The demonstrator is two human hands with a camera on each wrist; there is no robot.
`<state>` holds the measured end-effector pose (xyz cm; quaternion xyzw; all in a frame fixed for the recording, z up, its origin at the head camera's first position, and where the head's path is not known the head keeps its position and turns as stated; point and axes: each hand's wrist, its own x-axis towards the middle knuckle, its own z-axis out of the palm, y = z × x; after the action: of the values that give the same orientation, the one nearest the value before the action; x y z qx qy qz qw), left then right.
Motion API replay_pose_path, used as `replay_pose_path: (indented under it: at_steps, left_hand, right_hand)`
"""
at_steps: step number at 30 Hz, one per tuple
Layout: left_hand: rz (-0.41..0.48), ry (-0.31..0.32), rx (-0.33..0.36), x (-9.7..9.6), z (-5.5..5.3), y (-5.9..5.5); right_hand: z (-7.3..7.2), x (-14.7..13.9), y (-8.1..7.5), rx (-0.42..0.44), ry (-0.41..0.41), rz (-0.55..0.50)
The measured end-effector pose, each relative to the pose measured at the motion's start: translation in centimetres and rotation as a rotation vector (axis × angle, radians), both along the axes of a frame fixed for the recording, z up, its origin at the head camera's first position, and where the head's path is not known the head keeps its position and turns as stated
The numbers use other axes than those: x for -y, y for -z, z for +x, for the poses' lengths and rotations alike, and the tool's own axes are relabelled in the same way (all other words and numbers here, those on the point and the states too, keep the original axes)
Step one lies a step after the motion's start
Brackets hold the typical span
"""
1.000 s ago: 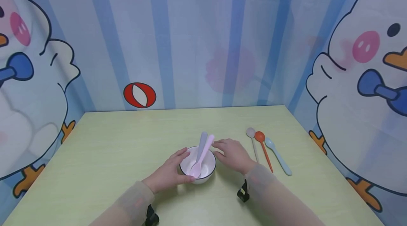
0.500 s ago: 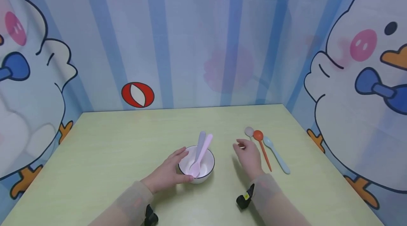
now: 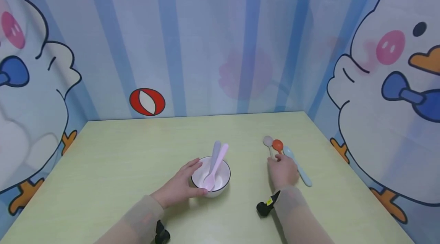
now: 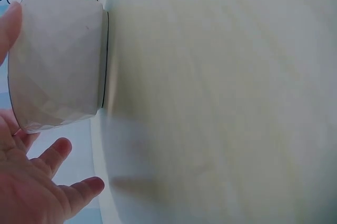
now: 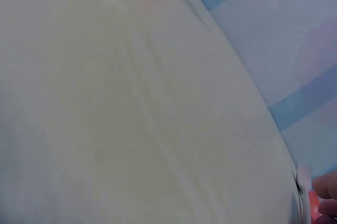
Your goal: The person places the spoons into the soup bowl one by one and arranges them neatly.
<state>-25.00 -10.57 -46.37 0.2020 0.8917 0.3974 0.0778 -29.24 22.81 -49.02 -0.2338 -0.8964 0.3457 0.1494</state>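
Note:
My left hand [image 3: 177, 186] holds a small white bowl [image 3: 222, 177] with a dark rim, thumb at the near side and fingers at the far-left side. In the left wrist view the bowl [image 4: 58, 61] sits between thumb and fingers, two fingers spread away from it. A greyish-lilac spoon [image 3: 215, 153] and a pink spoon [image 3: 220, 160] lean in the bowl, handles up. My right hand [image 3: 284, 172] is over the handles of a grey spoon [image 3: 267, 141] and an orange spoon [image 3: 277, 145]; I cannot tell whether it pinches one. A light blue spoon [image 3: 304, 176] lies right beside it.
The pale wooden table [image 3: 137, 148] meets a blue striped backdrop [image 3: 206, 45] at its back and side edges. Duck figures and a red ball [image 3: 147, 102] are printed on the cloth. Black wrist cameras hang below both sleeves.
My right hand has moved from beside the bowl rightward to the loose spoons, its fingers now lower over them. My left hand stays at the bowl. The view has shifted slightly.

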Motion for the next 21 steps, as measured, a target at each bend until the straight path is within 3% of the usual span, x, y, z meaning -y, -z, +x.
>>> replay_pose_path:
  at_steps: [8, 21]
  left_hand:
    - [0.004, 0.007, -0.002, -0.13, -0.11, -0.44]
    - [0.013, 0.009, 0.008, 0.02, 0.06, -0.31]
  right_hand:
    - [-1.01, 0.45, 0.15, 0.041, 0.066, 0.09]
    - [-0.43, -0.21, -0.37, 0.111, -0.03, 0.217]
